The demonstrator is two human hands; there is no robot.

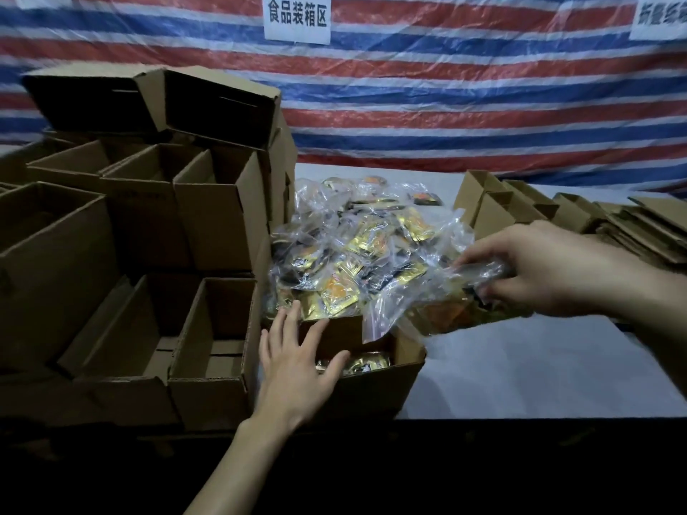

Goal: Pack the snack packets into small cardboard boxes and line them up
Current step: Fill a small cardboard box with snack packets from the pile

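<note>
Left hand (297,369): held flat with the fingers straight and spread, laid on the inner flap and near rim of the open box (375,392); nothing is gripped by it.
Open box: set at the table's near edge, just right of the rows of boxes; gold-wrapped packets (357,363) are seen lying inside it.
Right hand (550,271): well apart from the left hand, with fingers and thumb curled round the crumpled top of a clear bag (442,306).
Clear bag: held tilted over the far right corner of the open box; gold and orange wrappers are seen through the plastic.
Table (539,366): covered in white, seen bare to the right of the open box.
Empty boxes (212,347): ranged in rows to the left, tops open, the nearest touching the open box.
Snack packets (357,250): heaped in clear plastic bags just behind the open box, in gold, black and orange.
Stacked boxes (219,213): piled higher behind the rows, two at the top turned on their sides.
Flattened cardboard (643,232): stacked at the far right, with several folded small boxes (498,208) beside it.
Tarpaulin (446,105): hung behind the table, striped red, white and blue.
Sign (297,16): a white sheet with printed characters, fixed to the tarpaulin.
</note>
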